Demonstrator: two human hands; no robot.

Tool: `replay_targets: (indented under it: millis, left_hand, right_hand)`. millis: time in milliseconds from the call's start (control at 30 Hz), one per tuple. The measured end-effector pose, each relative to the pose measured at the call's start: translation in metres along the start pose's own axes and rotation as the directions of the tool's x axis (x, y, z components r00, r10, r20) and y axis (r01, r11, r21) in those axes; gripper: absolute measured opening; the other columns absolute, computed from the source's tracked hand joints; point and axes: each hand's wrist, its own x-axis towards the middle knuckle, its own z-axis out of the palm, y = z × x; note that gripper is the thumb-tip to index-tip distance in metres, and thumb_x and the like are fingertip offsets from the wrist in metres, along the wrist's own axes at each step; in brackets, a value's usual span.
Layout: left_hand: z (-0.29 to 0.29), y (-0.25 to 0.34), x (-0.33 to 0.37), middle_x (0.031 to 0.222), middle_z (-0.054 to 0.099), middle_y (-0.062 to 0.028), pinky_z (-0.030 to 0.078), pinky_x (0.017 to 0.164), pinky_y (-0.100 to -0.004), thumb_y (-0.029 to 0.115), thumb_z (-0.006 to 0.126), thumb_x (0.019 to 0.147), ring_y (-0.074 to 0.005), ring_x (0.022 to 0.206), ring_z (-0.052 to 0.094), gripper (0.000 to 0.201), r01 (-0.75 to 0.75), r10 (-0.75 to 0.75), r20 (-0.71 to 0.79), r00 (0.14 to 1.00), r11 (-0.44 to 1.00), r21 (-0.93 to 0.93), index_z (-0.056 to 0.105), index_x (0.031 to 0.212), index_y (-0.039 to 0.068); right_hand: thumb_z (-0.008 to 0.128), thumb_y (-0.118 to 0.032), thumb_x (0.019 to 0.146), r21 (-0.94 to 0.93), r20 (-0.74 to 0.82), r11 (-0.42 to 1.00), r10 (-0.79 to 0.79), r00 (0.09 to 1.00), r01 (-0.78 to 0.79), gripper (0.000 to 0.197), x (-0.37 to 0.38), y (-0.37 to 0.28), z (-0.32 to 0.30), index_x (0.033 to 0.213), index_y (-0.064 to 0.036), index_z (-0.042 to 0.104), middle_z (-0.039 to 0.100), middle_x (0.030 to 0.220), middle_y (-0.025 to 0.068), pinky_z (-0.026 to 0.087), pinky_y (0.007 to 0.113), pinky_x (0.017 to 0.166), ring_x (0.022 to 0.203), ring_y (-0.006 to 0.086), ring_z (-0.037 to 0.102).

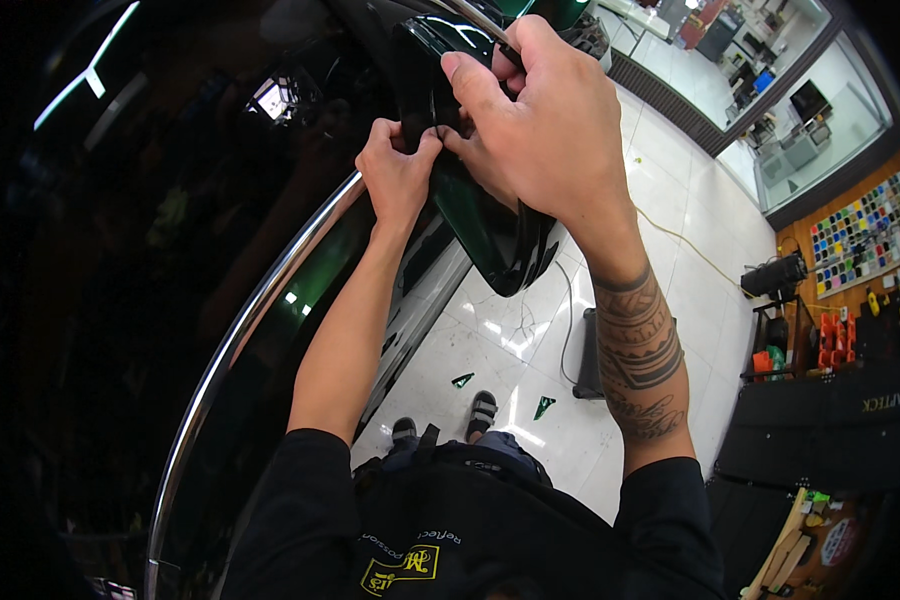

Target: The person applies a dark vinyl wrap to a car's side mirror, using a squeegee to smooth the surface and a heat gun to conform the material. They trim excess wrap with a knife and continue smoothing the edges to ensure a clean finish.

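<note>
A dark green, glossy car side mirror (500, 245) juts out from a dark car's side, in front of me. My left hand (398, 172) is closed in a pinch at the mirror's inner edge, thumb against fingertips; whatever lies between them is too small to make out. Above and to the right, my right hand (545, 125) is over the mirror with its fingers curled. One lower finger of it reaches the same edge, beside my left thumb. A dark end of something shows near its curled index finger, but its kind is hidden.
Chrome trim (260, 310) runs along the black car body on the left. Two green scraps (543, 407) lie on the white tiled floor near my feet. A dark box-shaped object (590, 355) with a cable stands at right. Farther right are a colour-sample board (863, 235) and black cases (820, 430).
</note>
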Motion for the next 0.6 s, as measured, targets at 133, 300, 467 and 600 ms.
replay_targets:
  millis: [133, 300, 467, 600]
  left_hand:
    - [-0.001, -0.003, 0.003, 0.058, 0.056, -0.0077, 0.042, 0.051, -0.0301, 0.017, 0.076, 0.072, -0.0141, 0.051, 0.050, 0.029, -0.028, 0.028, -0.005, 1.000, 1.000, 0.004, 0.054, 0.072, -0.002]
    - [-0.005, -0.001, 0.007, 0.055, 0.056, -0.0085, 0.042, 0.051, -0.0306, 0.020, 0.077, 0.072, -0.0148, 0.050, 0.049, 0.031, -0.011, 0.010, 0.030, 1.000, 1.000, 0.025, 0.056, 0.069, -0.002]
    - [-0.011, 0.006, 0.015, 0.055, 0.057, -0.0094, 0.043, 0.050, -0.0306, 0.022, 0.077, 0.072, -0.0142, 0.049, 0.051, 0.033, -0.011, 0.005, 0.072, 0.997, 0.996, 0.089, 0.057, 0.068, -0.004]
    - [-0.019, 0.010, 0.020, 0.056, 0.059, -0.0086, 0.044, 0.050, -0.0288, 0.020, 0.076, 0.077, -0.0122, 0.050, 0.055, 0.030, 0.102, -0.108, 0.189, 0.976, 0.994, 0.042, 0.058, 0.070, -0.004]
  right_hand:
    - [0.069, -0.033, 0.082, 0.012, -0.021, 0.999, 0.030, 0.999, -0.030, 0.033, -0.001, -0.005, 0.000, 0.076, -0.0030, 0.058, 0.063, 0.072, 0.0111, 0.049, 0.043, 0.061, 0.065, 0.0313, 0.064]
    - [0.069, -0.027, 0.083, 0.031, 0.001, 0.996, 0.082, 0.997, -0.082, 0.031, 0.000, -0.018, -0.008, 0.080, 0.0015, 0.056, 0.060, 0.070, 0.0180, 0.047, 0.045, 0.064, 0.069, 0.0386, 0.061]
    - [0.068, -0.026, 0.084, -0.006, -0.014, 0.997, 0.077, 0.997, -0.077, 0.031, 0.004, -0.021, -0.010, 0.077, 0.0011, 0.056, 0.060, 0.068, 0.0184, 0.047, 0.045, 0.063, 0.068, 0.0390, 0.061]
    - [0.067, -0.031, 0.085, -0.062, -0.015, 0.996, 0.061, 0.998, -0.062, 0.033, 0.003, -0.017, -0.008, 0.077, -0.0005, 0.056, 0.061, 0.067, 0.0153, 0.048, 0.041, 0.061, 0.064, 0.0342, 0.062]
